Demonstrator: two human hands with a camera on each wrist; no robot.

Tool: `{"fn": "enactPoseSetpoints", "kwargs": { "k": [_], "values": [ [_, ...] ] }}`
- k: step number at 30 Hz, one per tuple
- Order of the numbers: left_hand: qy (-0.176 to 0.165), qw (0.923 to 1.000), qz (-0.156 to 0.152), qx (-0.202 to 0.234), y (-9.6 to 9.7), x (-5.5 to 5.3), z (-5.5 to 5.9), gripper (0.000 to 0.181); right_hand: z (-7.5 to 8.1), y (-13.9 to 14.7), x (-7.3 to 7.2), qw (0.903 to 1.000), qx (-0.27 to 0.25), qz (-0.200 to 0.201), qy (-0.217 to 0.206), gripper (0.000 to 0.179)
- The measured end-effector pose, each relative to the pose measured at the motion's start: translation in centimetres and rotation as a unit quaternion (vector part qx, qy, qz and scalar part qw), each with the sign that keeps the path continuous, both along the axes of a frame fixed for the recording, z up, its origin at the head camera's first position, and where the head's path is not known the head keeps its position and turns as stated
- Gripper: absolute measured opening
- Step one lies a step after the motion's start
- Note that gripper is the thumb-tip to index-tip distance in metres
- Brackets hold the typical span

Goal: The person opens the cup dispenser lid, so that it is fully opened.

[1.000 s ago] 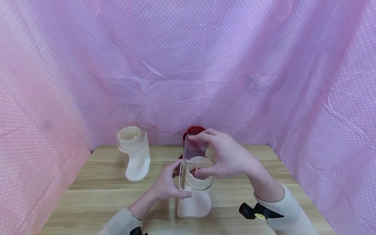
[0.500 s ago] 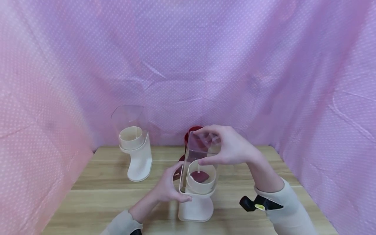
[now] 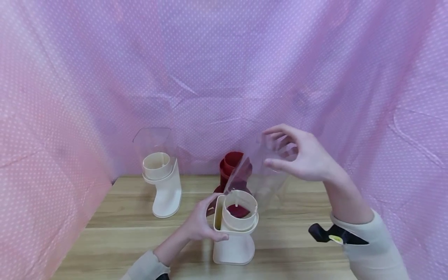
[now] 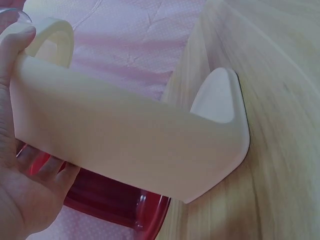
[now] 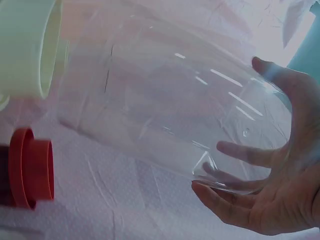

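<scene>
A cream dispenser stand with a round collar stands at the table's front. My left hand grips its upper part, the thumb at the front and fingers round the back; the left wrist view shows its flat side. With my right hand I hold a clear plastic container, fingers and thumb spread round its closed end. The container tilts up to the right, its lower open end off the collar in the right wrist view. Inside the collar lies a dark red piece.
Directly behind is a red dispenser stand, partly hidden. Another cream dispenser, carrying a clear container, stands at the back left. The wooden table is enclosed by pink dotted cloth at the back and sides.
My right hand has lifted the clear container off the cream stand and moved it up and to the right, tilting it. The left hand has kept its grip on the stand.
</scene>
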State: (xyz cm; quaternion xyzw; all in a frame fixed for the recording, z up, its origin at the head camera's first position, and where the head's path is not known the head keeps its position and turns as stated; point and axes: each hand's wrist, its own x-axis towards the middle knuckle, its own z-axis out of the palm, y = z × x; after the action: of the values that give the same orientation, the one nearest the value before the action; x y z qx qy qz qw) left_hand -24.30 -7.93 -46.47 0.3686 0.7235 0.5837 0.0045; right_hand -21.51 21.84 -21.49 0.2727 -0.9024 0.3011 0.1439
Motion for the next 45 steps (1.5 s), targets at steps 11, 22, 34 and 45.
{"fn": "enactPoseSetpoints", "kwargs": {
  "k": [11,22,34,45],
  "values": [
    [0.027,0.9962,-0.082,-0.006,-1.1,0.0,0.9,0.120,0.6,4.8,0.6,0.9957,0.031,-0.085,-0.021,0.053],
    [0.081,0.9958,0.026,-0.033,0.0,2.1,3.5,0.090,0.8,8.9,-0.4,0.9802,0.069,-0.175,-0.060,0.068],
    [0.110,0.9878,-0.078,-0.078,-1.9,0.5,4.3,0.080,1.0,12.0,-1.3,0.9757,0.058,-0.203,-0.060,0.067],
    [0.190,0.9618,0.138,-0.140,1.3,5.0,6.8,0.102,1.6,15.1,-2.0,0.9645,0.054,-0.255,-0.041,0.074]
  ]
}}
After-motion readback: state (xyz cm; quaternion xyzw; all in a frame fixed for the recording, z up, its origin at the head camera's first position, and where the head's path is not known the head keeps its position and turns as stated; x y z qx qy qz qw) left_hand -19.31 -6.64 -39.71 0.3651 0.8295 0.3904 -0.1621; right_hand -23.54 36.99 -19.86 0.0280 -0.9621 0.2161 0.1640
